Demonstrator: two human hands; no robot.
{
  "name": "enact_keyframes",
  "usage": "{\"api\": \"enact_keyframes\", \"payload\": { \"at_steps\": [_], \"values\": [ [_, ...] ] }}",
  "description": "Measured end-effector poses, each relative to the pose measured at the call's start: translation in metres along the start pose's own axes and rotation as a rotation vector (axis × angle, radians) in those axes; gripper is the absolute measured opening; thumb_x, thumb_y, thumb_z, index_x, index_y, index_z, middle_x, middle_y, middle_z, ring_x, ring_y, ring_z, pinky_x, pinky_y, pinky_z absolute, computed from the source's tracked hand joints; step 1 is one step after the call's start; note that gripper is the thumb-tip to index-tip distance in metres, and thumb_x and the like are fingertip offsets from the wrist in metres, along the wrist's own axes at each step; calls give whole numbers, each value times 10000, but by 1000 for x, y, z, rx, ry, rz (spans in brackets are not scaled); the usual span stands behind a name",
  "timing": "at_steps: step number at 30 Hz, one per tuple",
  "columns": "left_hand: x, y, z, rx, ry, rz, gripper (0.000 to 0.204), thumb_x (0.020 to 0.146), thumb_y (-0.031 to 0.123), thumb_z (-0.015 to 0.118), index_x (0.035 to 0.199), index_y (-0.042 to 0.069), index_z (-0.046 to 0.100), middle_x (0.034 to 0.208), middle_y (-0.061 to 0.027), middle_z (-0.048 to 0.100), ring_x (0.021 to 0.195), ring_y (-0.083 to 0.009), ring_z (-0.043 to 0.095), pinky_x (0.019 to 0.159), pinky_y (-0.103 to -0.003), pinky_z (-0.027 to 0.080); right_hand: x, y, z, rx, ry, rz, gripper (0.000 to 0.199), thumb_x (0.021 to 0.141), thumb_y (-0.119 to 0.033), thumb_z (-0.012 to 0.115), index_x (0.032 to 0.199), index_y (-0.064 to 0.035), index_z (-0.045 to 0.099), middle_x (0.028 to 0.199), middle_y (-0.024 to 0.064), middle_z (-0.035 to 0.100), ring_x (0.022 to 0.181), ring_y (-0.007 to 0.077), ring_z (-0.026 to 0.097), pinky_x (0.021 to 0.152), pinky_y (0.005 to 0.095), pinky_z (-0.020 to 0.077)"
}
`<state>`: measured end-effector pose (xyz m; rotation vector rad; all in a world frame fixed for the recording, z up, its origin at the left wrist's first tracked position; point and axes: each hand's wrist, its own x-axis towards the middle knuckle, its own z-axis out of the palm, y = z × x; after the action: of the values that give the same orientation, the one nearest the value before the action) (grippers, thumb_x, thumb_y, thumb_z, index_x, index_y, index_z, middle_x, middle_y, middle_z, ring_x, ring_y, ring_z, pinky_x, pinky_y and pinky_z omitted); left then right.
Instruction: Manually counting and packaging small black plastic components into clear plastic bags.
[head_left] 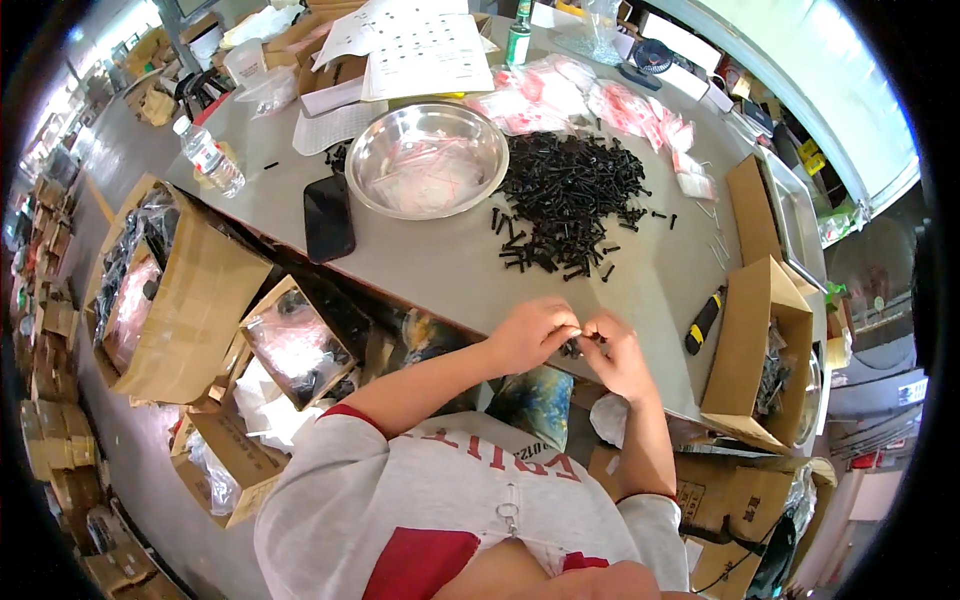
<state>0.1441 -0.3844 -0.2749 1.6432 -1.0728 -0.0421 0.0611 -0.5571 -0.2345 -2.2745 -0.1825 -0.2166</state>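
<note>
left hand (535, 333) and right hand (620, 350) meet at near edge of grey table (430, 260), fingers pinched shut on few small black screws (573, 347) between them. large heap of black screws (572, 195) lies farther, right of round steel bowl (427, 158). step looks like counting or sorting; next likely needs firm pinch, careful transfer.

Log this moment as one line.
left hand: holds screws | right hand: pinches same | screw pile: beyond | bowl: left of pile
</note>
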Motion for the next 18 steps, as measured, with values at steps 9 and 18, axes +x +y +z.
{"api": "enact_keyframes", "payload": {
  "at_steps": [9,18],
  "values": [
    [30,-11,-39,110,59,1,166,877,195,608,882,29,610,829,-123,605,768,-276,593,702,-377,474,-29,13,-47,-236,319,92,119,750,11,652,813,5,552,738,123,542,656,252,537,616,332,440],
    [68,-122,-193,903,54,-249,237,795,146,625,998,26,633,963,-219,643,914,-369,616,801,-436,477,-83,39,-119,-406,1032,269,158,889,-142,636,879,2,571,784,18,536,716,117,467,655,262,419]
  ]
}}
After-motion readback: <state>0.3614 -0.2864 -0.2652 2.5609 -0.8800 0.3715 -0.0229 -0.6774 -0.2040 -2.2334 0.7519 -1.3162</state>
